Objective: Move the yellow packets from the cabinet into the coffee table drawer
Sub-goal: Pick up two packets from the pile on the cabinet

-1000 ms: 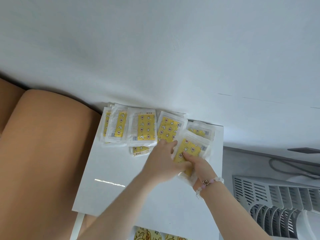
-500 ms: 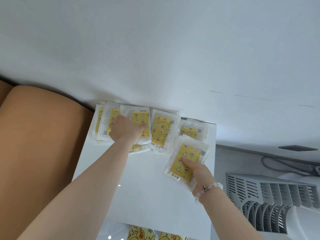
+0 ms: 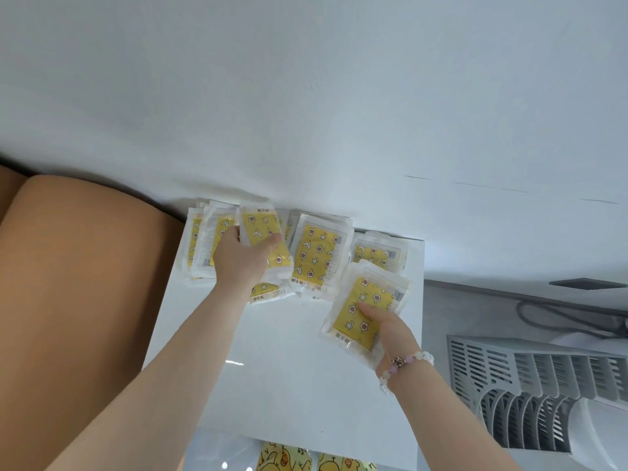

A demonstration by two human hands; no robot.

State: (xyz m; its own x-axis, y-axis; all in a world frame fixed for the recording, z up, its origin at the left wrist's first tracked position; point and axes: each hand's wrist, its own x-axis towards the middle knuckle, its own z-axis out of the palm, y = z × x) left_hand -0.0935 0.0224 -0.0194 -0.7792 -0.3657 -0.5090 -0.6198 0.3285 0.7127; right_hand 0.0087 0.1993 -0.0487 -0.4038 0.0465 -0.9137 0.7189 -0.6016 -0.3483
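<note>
— Left hand point(image 3: 239, 258)?
— I see fingers curled round a yellow packet point(image 3: 260, 231), over the row point(image 3: 317, 256) on the cabinet top point(image 3: 289, 368).
— Right hand point(image 3: 387, 326)?
— Thumb pinching a second packet point(image 3: 360, 311), near the right edge.

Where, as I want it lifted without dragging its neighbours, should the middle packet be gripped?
Pinch the middle packet by its near edge, coming from the front: the wall stands behind it, other packets crowd both sides, and only that edge faces bare cabinet top.
</note>
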